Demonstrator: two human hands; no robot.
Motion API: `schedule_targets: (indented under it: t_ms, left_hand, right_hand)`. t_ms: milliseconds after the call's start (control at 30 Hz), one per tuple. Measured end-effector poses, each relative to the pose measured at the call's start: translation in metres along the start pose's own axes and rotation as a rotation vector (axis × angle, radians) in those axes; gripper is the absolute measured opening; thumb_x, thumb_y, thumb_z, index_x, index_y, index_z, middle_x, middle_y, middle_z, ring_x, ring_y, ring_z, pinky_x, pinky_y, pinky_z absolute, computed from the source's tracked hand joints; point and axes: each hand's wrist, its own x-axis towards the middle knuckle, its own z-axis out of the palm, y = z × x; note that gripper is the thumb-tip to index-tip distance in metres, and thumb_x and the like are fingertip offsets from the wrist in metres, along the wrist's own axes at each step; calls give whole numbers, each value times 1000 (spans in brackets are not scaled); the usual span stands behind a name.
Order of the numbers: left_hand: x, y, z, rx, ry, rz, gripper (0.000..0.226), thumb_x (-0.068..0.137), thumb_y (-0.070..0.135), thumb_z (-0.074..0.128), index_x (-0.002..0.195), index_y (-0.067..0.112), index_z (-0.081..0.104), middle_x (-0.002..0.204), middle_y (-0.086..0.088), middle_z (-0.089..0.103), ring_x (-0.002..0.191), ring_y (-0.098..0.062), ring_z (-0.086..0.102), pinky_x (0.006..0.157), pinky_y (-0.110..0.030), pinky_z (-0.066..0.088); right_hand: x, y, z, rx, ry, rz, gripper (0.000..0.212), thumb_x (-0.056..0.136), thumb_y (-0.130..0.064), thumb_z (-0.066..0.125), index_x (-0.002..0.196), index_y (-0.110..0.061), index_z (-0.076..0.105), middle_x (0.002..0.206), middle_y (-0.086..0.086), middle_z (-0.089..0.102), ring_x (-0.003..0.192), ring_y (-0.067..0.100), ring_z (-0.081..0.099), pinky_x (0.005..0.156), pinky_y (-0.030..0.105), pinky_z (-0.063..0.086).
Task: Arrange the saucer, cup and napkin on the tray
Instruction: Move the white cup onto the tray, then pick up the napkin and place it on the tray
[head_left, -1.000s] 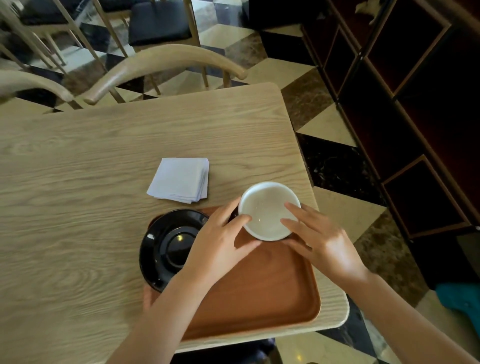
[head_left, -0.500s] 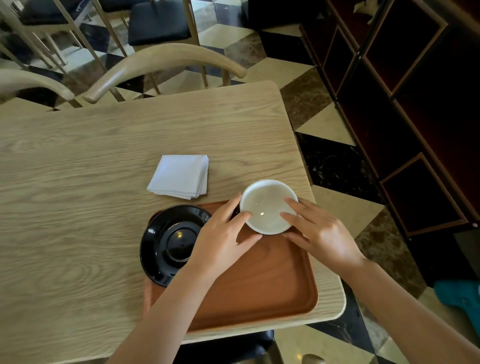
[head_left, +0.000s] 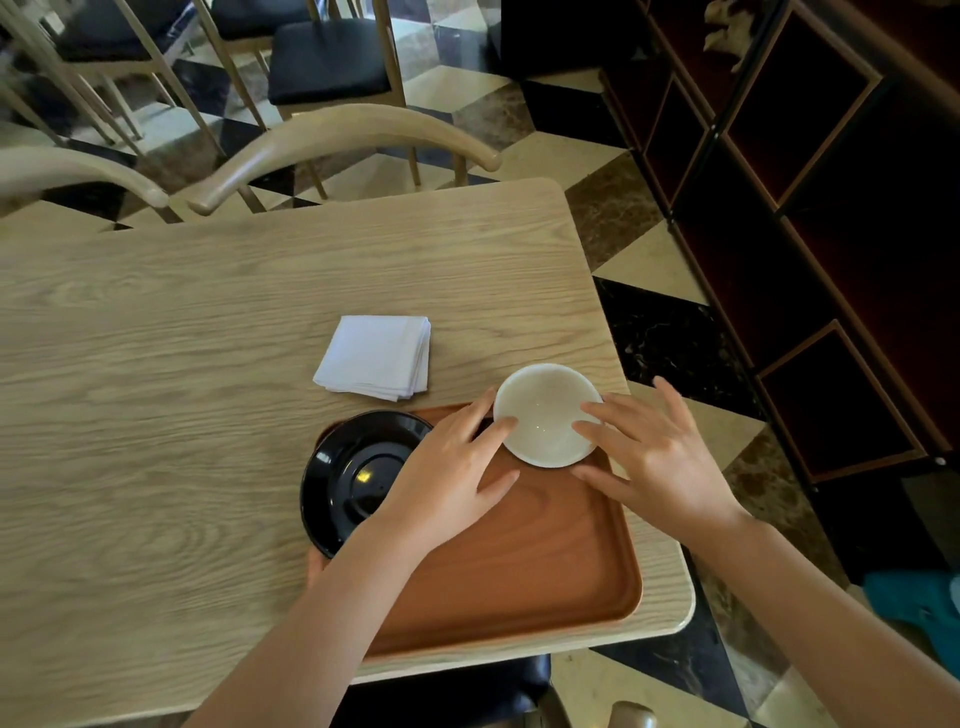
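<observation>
A white cup (head_left: 545, 415) stands upright at the far right corner of the brown wooden tray (head_left: 519, 582). My left hand (head_left: 447, 483) touches its left side with the fingertips, and my right hand (head_left: 654, 457) touches its right side, fingers spread. The cup sits between the two hands. A black saucer (head_left: 353, 473) lies at the tray's left end, overhanging the rim onto the table, partly hidden by my left wrist. A folded white napkin (head_left: 376, 356) lies on the table just beyond the tray.
The tray sits at the near right corner of a light wooden table (head_left: 156, 415). Two curved chair backs (head_left: 343, 140) (head_left: 78, 171) stand at the far edge. A dark shelving unit (head_left: 831, 208) runs along the right, across a strip of tiled floor.
The cup has stayed at the tray's far right corner between both hands. My right hand's fingers have spread wider. Saucer and napkin have not moved.
</observation>
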Motion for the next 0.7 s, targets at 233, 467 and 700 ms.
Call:
schedule_targets:
  t_ms: [233,467,700]
  left_hand:
    - [-4,-38,-54,212,109,-30,37,74,19,74,107,7,65,109,-11,68,90,-28,66,75,-34,53]
    - [13,-125,-70,324,10,-280,36,84,24,57,114,3,60,105,-17,68,88,-37,66,71,-43,53]
    - [29,-156,-47,255,-191,-465,50,96,25,42,143,17,28,148,-10,35,123,-31,44,97,-39,36]
  right_hand:
    - [63,-37,-14,4,191,-41,30,82,-36,58,90,-10,71,96,7,71,90,28,65,93,48,42]
    - [162,-86,37,116,-95,110,34,75,-26,67,104,-7,65,111,15,64,101,36,60,84,44,48]
    - [190,-102,87,139,-384,299,45,89,-35,54,129,-15,46,135,9,41,120,26,39,93,39,41]
